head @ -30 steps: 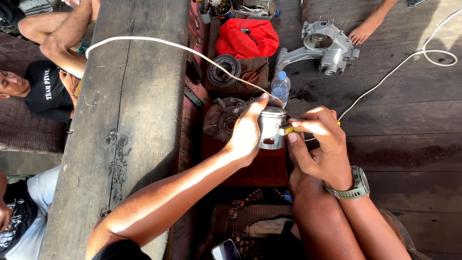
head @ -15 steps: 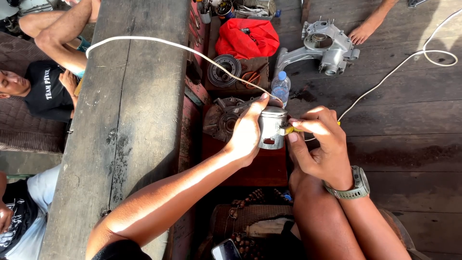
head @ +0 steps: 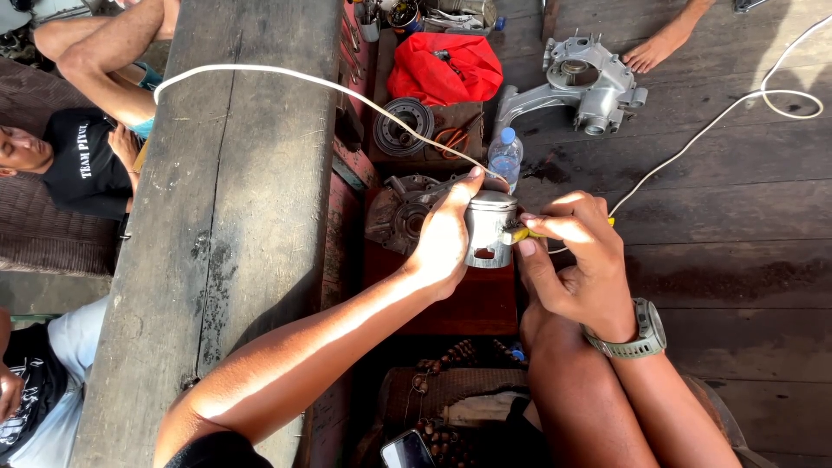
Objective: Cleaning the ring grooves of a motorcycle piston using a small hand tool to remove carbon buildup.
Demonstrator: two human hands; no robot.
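Nothing has shifted: left hand (head: pixel 446 243) clasps the piston (head: pixel 488 230); right hand (head: pixel 576 260) pinches yellow-handled pliers (head: pixel 526 232); keep piston steady.

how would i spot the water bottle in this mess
Start at the bright red cloth bag at the top centre. Just below and to its right stands a small clear plastic water bottle, beside the dark round metal disc. Its blue cap and see-through body set it apart from the grey engine parts.
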